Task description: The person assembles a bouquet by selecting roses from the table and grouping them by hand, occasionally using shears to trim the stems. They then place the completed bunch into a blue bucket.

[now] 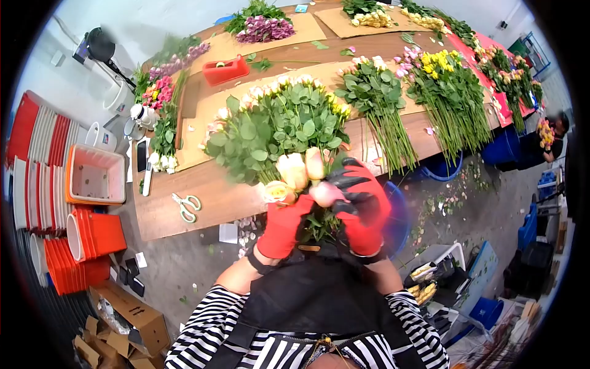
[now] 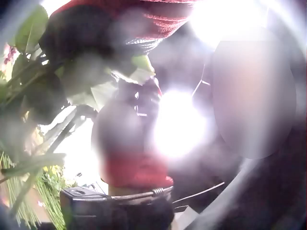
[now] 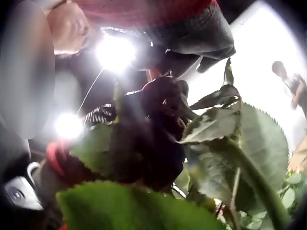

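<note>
In the head view, my left hand (image 1: 286,226), in a red glove with dark fingers, grips a few roses by their stems close under the blooms. A yellow rose (image 1: 279,192), a peach rose (image 1: 292,171) and another peach rose (image 1: 314,163) stand above it. My right hand (image 1: 367,206), gloved alike and blurred, pinches a pink rose (image 1: 326,194) between thumb and fingers beside them. Leaves (image 2: 98,96) surround the left hand in the left wrist view. Up close in the right wrist view are a leaf (image 3: 134,206) and a thick stem (image 3: 259,179).
A large bunch of roses (image 1: 279,120) lies on the wooden table (image 1: 163,212) ahead. Scissors (image 1: 187,207) rest near its left edge. More bunches (image 1: 381,92) line the right side. A blue bucket (image 1: 398,215) stands below the right hand. Orange crates (image 1: 98,234) are stacked at left.
</note>
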{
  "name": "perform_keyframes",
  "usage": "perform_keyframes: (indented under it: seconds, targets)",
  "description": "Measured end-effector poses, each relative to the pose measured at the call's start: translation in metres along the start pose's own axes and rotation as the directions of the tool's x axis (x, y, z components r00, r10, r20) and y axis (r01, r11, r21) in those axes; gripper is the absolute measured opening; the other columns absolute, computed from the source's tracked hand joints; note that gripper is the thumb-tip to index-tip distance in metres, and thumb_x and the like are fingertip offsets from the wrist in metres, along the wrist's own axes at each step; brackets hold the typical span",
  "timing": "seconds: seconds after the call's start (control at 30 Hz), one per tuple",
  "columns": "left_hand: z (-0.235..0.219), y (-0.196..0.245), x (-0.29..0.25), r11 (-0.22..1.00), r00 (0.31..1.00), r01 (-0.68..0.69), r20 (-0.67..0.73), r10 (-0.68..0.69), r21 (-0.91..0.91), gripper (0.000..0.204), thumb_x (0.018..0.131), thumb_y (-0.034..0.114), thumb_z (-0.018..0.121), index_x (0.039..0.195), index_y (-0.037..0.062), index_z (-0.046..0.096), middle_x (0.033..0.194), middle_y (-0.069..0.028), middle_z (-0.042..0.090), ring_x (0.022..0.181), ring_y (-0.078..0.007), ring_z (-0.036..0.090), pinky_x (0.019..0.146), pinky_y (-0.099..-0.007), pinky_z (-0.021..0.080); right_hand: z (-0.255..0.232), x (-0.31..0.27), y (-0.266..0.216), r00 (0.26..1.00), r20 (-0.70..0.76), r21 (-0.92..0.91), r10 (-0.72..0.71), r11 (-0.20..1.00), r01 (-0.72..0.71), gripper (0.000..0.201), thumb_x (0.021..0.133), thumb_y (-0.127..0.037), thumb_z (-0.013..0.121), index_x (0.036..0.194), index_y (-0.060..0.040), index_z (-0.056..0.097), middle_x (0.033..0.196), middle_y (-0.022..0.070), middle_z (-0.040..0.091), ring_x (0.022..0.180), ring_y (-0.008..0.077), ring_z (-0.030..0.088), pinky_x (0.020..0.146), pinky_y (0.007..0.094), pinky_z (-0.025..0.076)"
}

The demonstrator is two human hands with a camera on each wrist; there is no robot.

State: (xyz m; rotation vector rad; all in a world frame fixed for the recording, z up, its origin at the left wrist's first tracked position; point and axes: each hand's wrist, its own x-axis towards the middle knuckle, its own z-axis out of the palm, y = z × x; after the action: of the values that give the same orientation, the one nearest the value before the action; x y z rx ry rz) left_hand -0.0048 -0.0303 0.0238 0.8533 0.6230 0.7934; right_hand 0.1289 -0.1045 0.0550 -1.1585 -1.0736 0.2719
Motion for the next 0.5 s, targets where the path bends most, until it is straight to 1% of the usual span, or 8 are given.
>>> perform_keyframes:
  seconds: [0.03,0.17,0.23,0.3,0.33,0.4,0.47,0.5]
  targets:
    - [-0.009,0.001,0.002,1.000,1.000,-0.006,0.015,0.006,0.013,0.028,0.083,0.003,0.065,0.110,-0.0032,0.065,0.107,-0.0076,0.066,0.095,-0.0143,0.061,0.082,-0.0290,0.050,-0.005,-0.006,-0.004,0.970,-0.012,0.176,0.242,0.956,-0.236,0.026,0.070,-0.003,0.075,0.090,-0.0044,0.057,0.098,0.0134,0.066,0.104,0.0323,0.060,0.104,0.0509,0.037]
    - [-0.081,0.003,0.013,0.873,0.962,-0.263,0.185,0.203,0.410,0.029,0.093,0.008,0.055,0.119,-0.0035,0.060,0.120,-0.0090,0.062,0.110,-0.0176,0.058,0.095,-0.0307,0.045,-0.045,0.000,0.034,0.847,0.519,0.441,0.117,0.812,-0.383,0.022,0.079,-0.016,0.070,0.093,-0.0005,0.062,0.102,0.0148,0.066,0.099,0.0296,0.062,0.101,0.0477,0.040]
    - [-0.101,0.008,0.013,0.833,0.939,-0.338,0.209,0.272,0.438,0.031,0.096,0.011,0.051,0.123,-0.0034,0.057,0.124,-0.0106,0.060,0.114,-0.0189,0.057,0.098,-0.0315,0.044,-0.038,-0.006,0.061,0.841,0.375,0.186,0.391,0.857,-0.481,0.022,0.082,-0.014,0.068,0.099,-0.0004,0.064,0.101,0.0118,0.067,0.098,0.0239,0.062,0.094,0.0391,0.044]
    - [-0.107,0.012,0.010,0.949,0.965,-0.254,0.121,0.234,0.186,0.033,0.098,0.014,0.049,0.126,-0.0018,0.055,0.123,-0.0114,0.060,0.114,-0.0197,0.057,0.099,-0.0323,0.044,-0.028,-0.016,0.110,0.836,0.141,-0.082,0.530,0.848,-0.523,0.023,0.084,-0.014,0.068,0.104,-0.0022,0.065,0.099,0.0085,0.068,0.096,0.0192,0.063,0.086,0.0312,0.048]
    - [-0.102,0.018,0.009,0.976,0.974,-0.214,0.083,0.210,0.047,0.033,0.099,0.016,0.048,0.127,-0.0011,0.054,0.123,-0.0118,0.060,0.114,-0.0202,0.057,0.099,-0.0327,0.045,-0.027,-0.027,0.156,0.911,0.102,-0.411,0.400,0.851,-0.328,0.028,0.082,-0.018,0.071,0.105,-0.0050,0.065,0.098,0.0114,0.067,0.093,0.0237,0.064,0.081,0.0337,0.049]
    - [-0.103,0.025,0.007,0.993,0.994,-0.089,0.062,0.094,-0.075,0.033,0.098,0.014,0.049,0.126,-0.0015,0.054,0.119,-0.0124,0.062,0.108,-0.0206,0.060,0.096,-0.0324,0.046,-0.009,-0.038,0.199,0.934,0.143,-0.711,0.327,0.691,-0.133,0.041,0.075,-0.031,0.075,0.109,-0.0103,0.063,0.105,0.0116,0.063,0.098,0.0292,0.059,0.085,0.0395,0.045]
    - [-0.127,0.013,0.006,0.974,0.997,0.036,0.082,-0.018,-0.222,0.033,0.096,0.014,0.050,0.125,-0.0023,0.055,0.115,-0.0127,0.064,0.103,-0.0211,0.062,0.092,-0.0321,0.048,0.009,-0.049,0.224,0.950,0.176,-0.860,0.256,0.509,0.022,0.043,0.072,-0.032,0.076,0.108,-0.0121,0.062,0.107,0.0108,0.060,0.102,0.0304,0.055,0.089,0.0420,0.042]
    - [-0.125,0.008,0.006,0.959,0.998,0.053,-0.024,-0.062,-0.280,0.031,0.094,0.012,0.054,0.121,-0.0026,0.058,0.108,-0.0120,0.066,0.096,-0.0199,0.063,0.087,-0.0307,0.049,0.016,-0.053,0.233,0.959,0.182,-0.887,0.218,0.457,0.064,0.042,0.071,-0.030,0.076,0.106,-0.0123,0.061,0.107,0.0111,0.059,0.103,0.0311,0.054,0.090,0.0428,0.041]
